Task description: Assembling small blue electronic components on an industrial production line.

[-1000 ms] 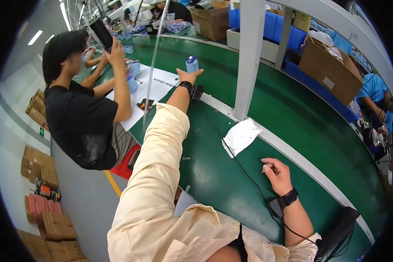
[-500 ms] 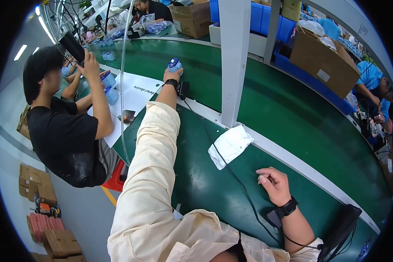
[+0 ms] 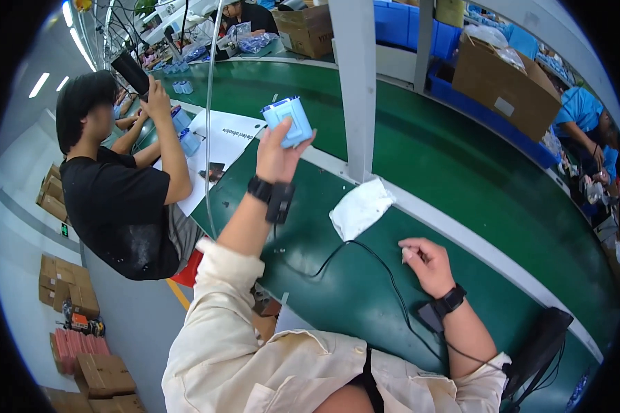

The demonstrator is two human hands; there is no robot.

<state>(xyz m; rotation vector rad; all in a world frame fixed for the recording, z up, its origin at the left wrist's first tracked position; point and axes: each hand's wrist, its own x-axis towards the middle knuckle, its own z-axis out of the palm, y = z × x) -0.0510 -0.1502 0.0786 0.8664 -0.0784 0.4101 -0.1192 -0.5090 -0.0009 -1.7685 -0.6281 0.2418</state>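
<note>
My left hand (image 3: 275, 160) is raised above the table's far left edge, gripping a light-blue plastic housing with a dark-blue rim (image 3: 295, 118). Fingers wrap its near side and hide part of it. Resting over the green table (image 3: 310, 255), my right hand (image 3: 428, 265) is closed, thumb against the curled fingers. Whatever might lie in that pinch is too small to make out. Between the two hands lies a crumpled white sheet or pouch (image 3: 362, 208). A black cable (image 3: 386, 275) runs across the tabletop from my left wrist.
Beyond the table a green conveyor belt (image 3: 448, 186) passes behind a white post (image 3: 358, 96). At left a person in black (image 3: 117, 199) holds a black cylindrical tool (image 3: 130, 73) beside similar blue housings (image 3: 189, 142) and a white printed sheet (image 3: 227, 141). A cardboard box (image 3: 506, 89) stands across the belt.
My left hand has drawn back from the belt toward me, bringing the blue housing closer and higher. My right hand stays closed in nearly the same place; the cable has shifted into a bend.
</note>
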